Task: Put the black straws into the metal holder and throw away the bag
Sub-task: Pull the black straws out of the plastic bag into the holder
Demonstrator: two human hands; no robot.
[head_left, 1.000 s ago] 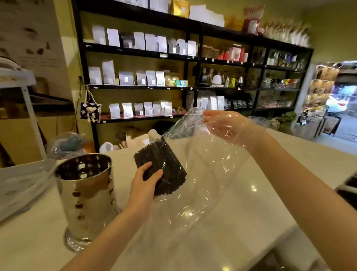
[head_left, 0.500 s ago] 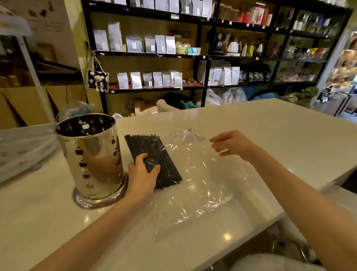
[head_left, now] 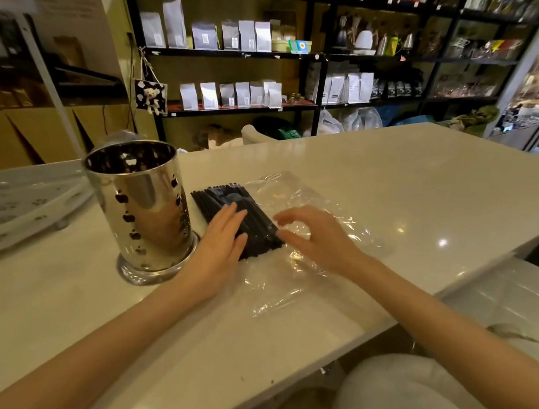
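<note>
Fingers (head_left: pixel 230 215) of my left hand (head_left: pixel 221 242) lie flat on the black straws (head_left: pixel 249 215), gripping nothing; my right hand (head_left: pixel 313 237), which let the bag (head_left: pixel 308 206) drop a moment ago, now hovers spread at the bundle's three o'clock. Straws lie loose on the worktop (head_left: pixel 387 166), the metal holder (head_left: pixel 141 208) at nine o'clock. Gathering them comes next, I judge.

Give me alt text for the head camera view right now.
Left hand rests flat on black straws lying on a clear bag on a white counter; right hand reaches toward them. A metal holder stands left.
</note>
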